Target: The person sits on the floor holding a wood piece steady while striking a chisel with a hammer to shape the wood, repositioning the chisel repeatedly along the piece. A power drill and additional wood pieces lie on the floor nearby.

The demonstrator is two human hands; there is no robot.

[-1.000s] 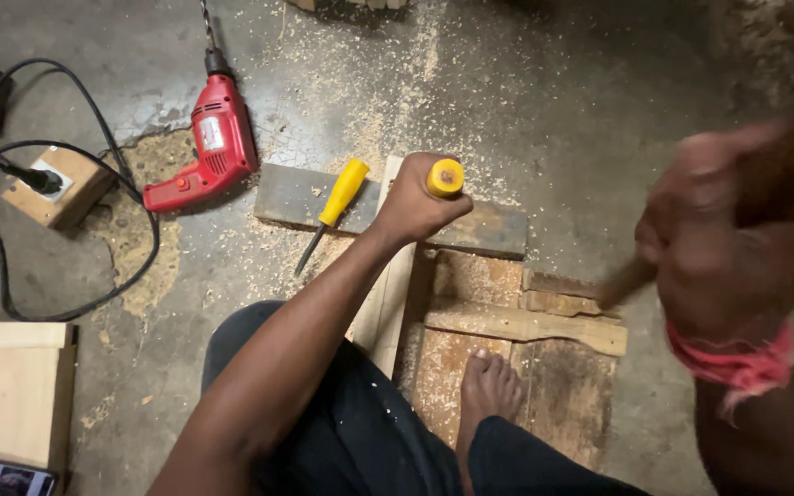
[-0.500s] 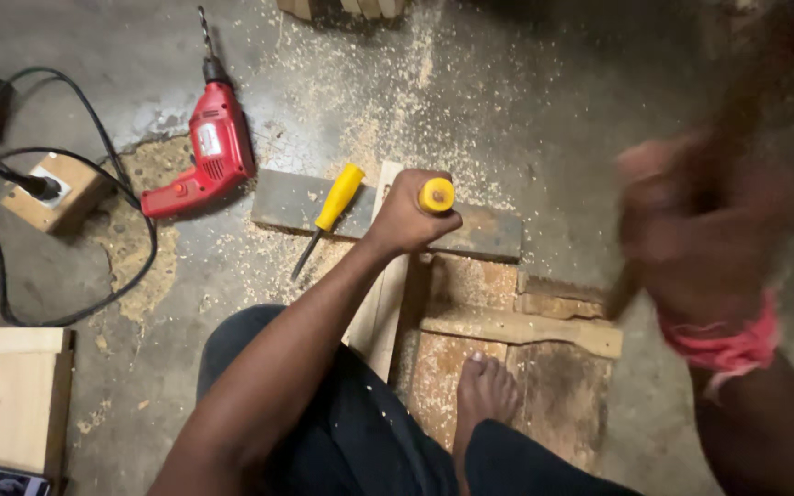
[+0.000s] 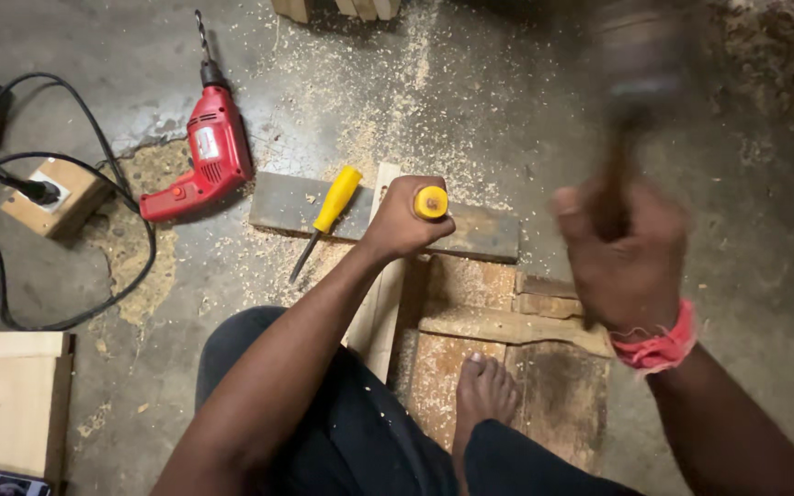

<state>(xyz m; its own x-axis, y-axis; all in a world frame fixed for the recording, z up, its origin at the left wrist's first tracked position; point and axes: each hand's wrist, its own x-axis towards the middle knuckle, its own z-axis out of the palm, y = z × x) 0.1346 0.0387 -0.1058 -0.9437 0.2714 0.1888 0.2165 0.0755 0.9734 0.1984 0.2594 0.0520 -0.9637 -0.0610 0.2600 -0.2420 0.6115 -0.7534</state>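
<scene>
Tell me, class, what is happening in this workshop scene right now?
A person sits on the floor. The left hand grips a yellow-handled chisel upright over a pale wooden strip. The right hand holds a raised hammer, blurred by motion. A bare foot rests on wooden boards. A second yellow-handled tool and a red drill lie nearby amid sawdust.

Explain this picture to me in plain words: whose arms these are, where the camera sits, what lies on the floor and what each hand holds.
The camera sits on the person's head, looking down at their own arms, knee and bare foot. The left hand grips a yellow-handled chisel, stood upright on a pale wooden strip. The right hand, raised and blurred, holds a hammer. On the dusty concrete floor lie a red electric drill, a second yellow-handled tool on a grey board, worn planks, sawdust and black cables.
</scene>
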